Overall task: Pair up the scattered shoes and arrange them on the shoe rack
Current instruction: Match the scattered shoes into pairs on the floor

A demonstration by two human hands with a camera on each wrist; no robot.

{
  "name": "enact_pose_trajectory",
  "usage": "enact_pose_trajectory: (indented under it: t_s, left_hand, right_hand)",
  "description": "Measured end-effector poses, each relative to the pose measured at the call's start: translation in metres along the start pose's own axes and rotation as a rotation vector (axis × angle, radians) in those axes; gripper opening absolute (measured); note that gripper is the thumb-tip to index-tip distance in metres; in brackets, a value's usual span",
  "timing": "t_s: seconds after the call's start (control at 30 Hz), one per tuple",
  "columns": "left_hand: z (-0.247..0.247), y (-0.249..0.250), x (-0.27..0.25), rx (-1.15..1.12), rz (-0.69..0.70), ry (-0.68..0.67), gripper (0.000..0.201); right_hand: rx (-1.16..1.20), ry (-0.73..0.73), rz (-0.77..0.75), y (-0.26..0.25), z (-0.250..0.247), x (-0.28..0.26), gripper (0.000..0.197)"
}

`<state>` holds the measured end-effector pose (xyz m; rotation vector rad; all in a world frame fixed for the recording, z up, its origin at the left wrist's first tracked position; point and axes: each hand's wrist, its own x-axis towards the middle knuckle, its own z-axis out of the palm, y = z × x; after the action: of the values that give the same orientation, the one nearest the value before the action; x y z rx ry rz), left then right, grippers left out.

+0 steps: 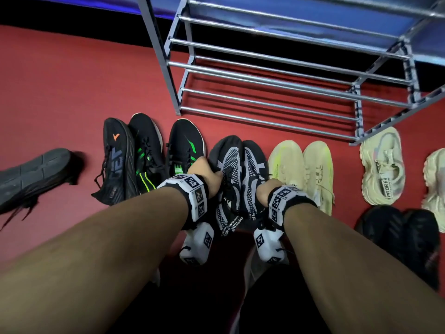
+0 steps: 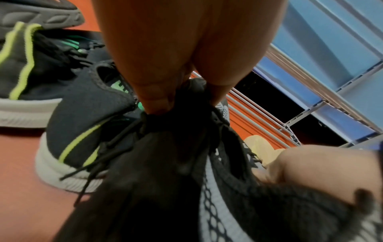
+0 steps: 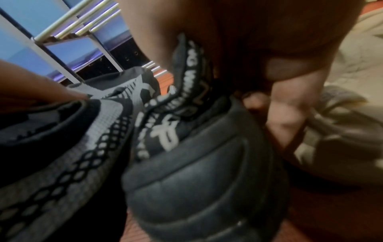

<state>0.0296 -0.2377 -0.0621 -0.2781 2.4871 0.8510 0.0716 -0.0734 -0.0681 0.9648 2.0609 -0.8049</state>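
Left hand [image 1: 204, 173] fingers grip the left black-and-grey mesh sneaker [image 1: 226, 179]. Right hand [image 1: 267, 191] fingers grip its matching sneaker [image 1: 252, 174], before the grey metal-bar shoe rack [image 1: 265, 92].

"PADRE" reads on the heel strap of the cream chunky mesh sneaker [image 1: 382, 168], well right of the right hand [image 1: 268, 189].

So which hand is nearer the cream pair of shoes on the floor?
Right. The right hand grips the right black-and-grey shoe directly beside the cream pair; the left hand holds the left one, further away.
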Motion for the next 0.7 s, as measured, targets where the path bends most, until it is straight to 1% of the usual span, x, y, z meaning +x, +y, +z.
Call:
enact_pose_trajectory:
  t_s: [0.03, 0.07, 0.1, 0.13, 0.2, 0.23, 0.27, 0.3, 0.37, 0.4, 0.47, 0.57, 0.63, 0.67, 0.7]
  left_hand:
    - [0.001, 0.001, 0.000, 0.018, -0.007, -0.002, 0.032]
    - [0.003, 0.003, 0.000, 0.027, -0.011, -0.001, 0.031]
    - [0.003, 0.003, 0.000, 0.031, -0.015, 0.003, 0.031]
    - [0.004, 0.004, 0.000, 0.030, -0.015, 0.010, 0.030]
    - [0.006, 0.006, 0.000, 0.021, -0.010, 0.009, 0.027]
    - [0.007, 0.007, -0.001, 0.015, -0.006, 0.004, 0.026]
    - [0.008, 0.009, 0.000, 0.008, -0.001, 0.001, 0.027]
    - [0.010, 0.013, 0.000, -0.001, 0.006, 0.000, 0.028]
    - [0.011, 0.021, -0.001, -0.035, 0.027, -0.008, 0.027]
    - [0.012, 0.025, 0.000, -0.067, 0.035, -0.014, 0.027]
    - [0.012, 0.029, 0.003, -0.162, 0.050, -0.027, 0.028]
    - [0.006, 0.030, 0.006, -0.235, 0.050, -0.056, 0.024]
    - [0.004, 0.024, 0.004, -0.244, 0.022, -0.128, 0.024]
    - [0.005, 0.020, 0.001, -0.274, 0.004, -0.170, 0.031]
    - [0.006, 0.016, -0.002, -0.303, -0.008, -0.205, 0.032]
  right_hand:
    - [0.057, 0.039, 0.029, 0.000, -0.005, -0.003, 0.030]
    - [0.012, 0.003, 0.021, 0.002, -0.008, 0.001, 0.029]
    - [0.013, 0.036, 0.063, 0.005, -0.016, -0.002, 0.029]
    - [-0.042, 0.073, 0.009, 0.011, -0.021, 0.004, 0.029]
    - [-0.152, 0.106, -0.018, 0.018, -0.029, 0.010, 0.031]
    - [-0.071, 0.118, 0.000, 0.021, -0.032, 0.006, 0.032]
    - [0.060, 0.159, 0.016, 0.026, -0.034, 0.007, 0.031]
    - [0.154, 0.231, 0.004, 0.030, -0.035, 0.006, 0.031]
    - [0.114, 0.317, -0.051, 0.037, -0.033, 0.009, 0.031]
    - [0.116, 0.331, -0.058, 0.036, -0.031, 0.012, 0.032]
    - [0.077, 0.329, -0.074, 0.030, -0.029, 0.016, 0.033]
    - [0.032, 0.245, -0.081, 0.018, -0.038, 0.011, 0.031]
    - [-0.040, 0.190, -0.100, 0.018, -0.041, 0.009, 0.032]
    - [-0.057, 0.183, -0.122, 0.019, -0.041, 0.008, 0.031]
    - [-0.060, 0.194, -0.150, 0.021, -0.039, 0.007, 0.026]
